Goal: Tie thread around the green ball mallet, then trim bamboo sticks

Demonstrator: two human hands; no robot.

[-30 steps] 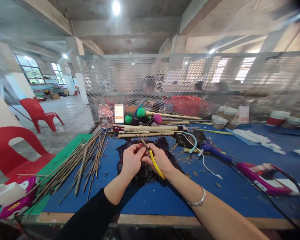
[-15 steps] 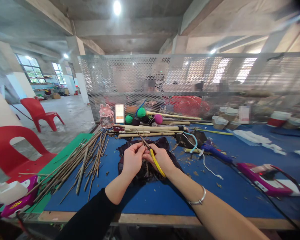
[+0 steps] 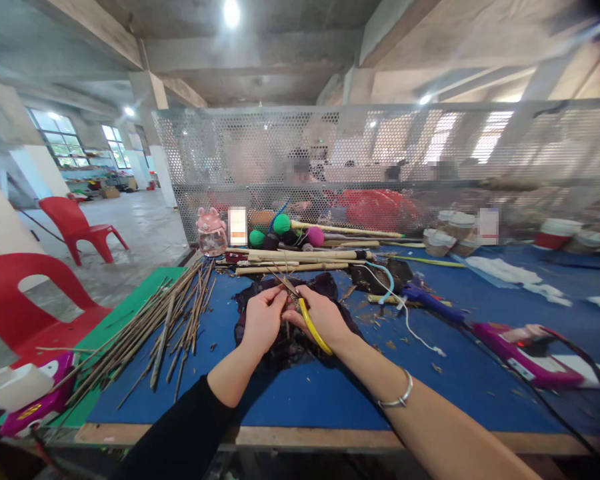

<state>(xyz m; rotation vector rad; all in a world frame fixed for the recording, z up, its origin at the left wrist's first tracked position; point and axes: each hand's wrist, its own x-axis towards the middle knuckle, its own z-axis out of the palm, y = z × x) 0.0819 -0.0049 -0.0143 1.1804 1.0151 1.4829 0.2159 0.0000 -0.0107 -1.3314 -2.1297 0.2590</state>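
My right hand is closed around a pair of scissors with yellow handles. The metal blades point up and to the left, past my left fingers. Close beside it, my left hand pinches something small near the blades, perhaps a thin stem; the fingers cover most of it. Both hands are held over a crumpled dark cloth or plastic sheet spread on the blue table top. Bits of dry plant matter lie on the dark sheet between the hands.
Thin brown sticks lie in a heap at left. Pale rods and yarn balls line the back, before a perforated metal screen. A blue glue gun and purple power strip sit at right.
Both hands stay in nearly the same place. The fingers and the scissors have shifted slightly, and the view has moved a little.
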